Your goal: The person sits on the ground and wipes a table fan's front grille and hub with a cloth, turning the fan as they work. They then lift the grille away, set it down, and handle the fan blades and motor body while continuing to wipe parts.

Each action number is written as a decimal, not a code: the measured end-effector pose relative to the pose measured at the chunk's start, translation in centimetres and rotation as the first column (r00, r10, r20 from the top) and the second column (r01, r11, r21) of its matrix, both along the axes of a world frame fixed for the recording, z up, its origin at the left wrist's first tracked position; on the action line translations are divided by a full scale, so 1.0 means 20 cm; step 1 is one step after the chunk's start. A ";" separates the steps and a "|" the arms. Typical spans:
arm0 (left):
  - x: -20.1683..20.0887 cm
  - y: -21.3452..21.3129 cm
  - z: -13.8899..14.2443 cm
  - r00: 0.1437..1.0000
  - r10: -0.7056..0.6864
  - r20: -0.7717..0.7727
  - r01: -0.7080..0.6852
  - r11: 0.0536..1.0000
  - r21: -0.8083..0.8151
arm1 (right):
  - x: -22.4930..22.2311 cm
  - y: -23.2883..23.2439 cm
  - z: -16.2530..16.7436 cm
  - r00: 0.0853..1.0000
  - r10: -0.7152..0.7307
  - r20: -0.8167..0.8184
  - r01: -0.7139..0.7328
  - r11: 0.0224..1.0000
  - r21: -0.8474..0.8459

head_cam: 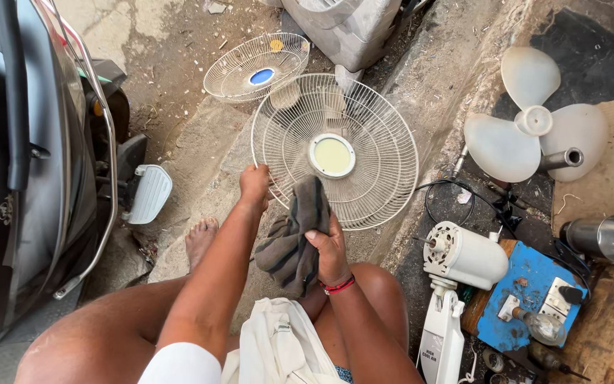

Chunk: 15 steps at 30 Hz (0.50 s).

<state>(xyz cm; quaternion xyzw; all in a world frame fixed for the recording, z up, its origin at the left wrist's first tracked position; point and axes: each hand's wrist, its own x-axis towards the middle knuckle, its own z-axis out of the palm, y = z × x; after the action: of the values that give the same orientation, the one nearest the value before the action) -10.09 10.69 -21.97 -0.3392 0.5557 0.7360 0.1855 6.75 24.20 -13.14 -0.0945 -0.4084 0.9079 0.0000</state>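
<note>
Fan guard: we steady its rim with left hand fingers clamped; right hand fingers clamp the striped rag for wiping.

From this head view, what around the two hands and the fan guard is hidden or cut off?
- Right hand: palm and fingertips are buried in the striped cloth.
- Left hand: its fingertips at the rim of the fan guard face away.
- Guard's near edge: covered by the cloth.
- Fan motor stand: base cut off by the bottom edge.
- Second guard: partly overlapped by the first.
</note>
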 end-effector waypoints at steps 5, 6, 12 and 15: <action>-0.01 -0.17 0.37 0.909 -0.092 -0.407 -0.060 0.937 -0.344 | -0.01 0.01 -0.01 0.999 0.015 -0.042 -0.015 1.000 -0.009; 0.01 -0.23 0.48 0.884 -0.143 -0.446 -0.069 0.903 -0.425 | -0.01 0.02 0.00 0.999 0.007 -0.053 -0.009 0.999 -0.037; 0.30 -0.52 1.04 0.640 -0.590 -0.493 -0.333 0.366 -0.869 | -0.08 0.09 0.02 0.996 -0.088 -0.006 0.087 0.984 0.154; 0.43 -0.55 1.17 0.682 -0.565 -0.464 -0.296 0.367 -0.882 | -0.15 0.05 -0.01 0.998 -0.061 0.029 0.048 0.941 0.335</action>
<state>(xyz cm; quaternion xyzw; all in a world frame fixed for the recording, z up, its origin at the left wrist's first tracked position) -1.41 -0.25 1.37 -0.0141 0.9174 0.3434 -0.2005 3.69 25.25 -13.28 -0.1221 -0.5534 0.8232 0.0330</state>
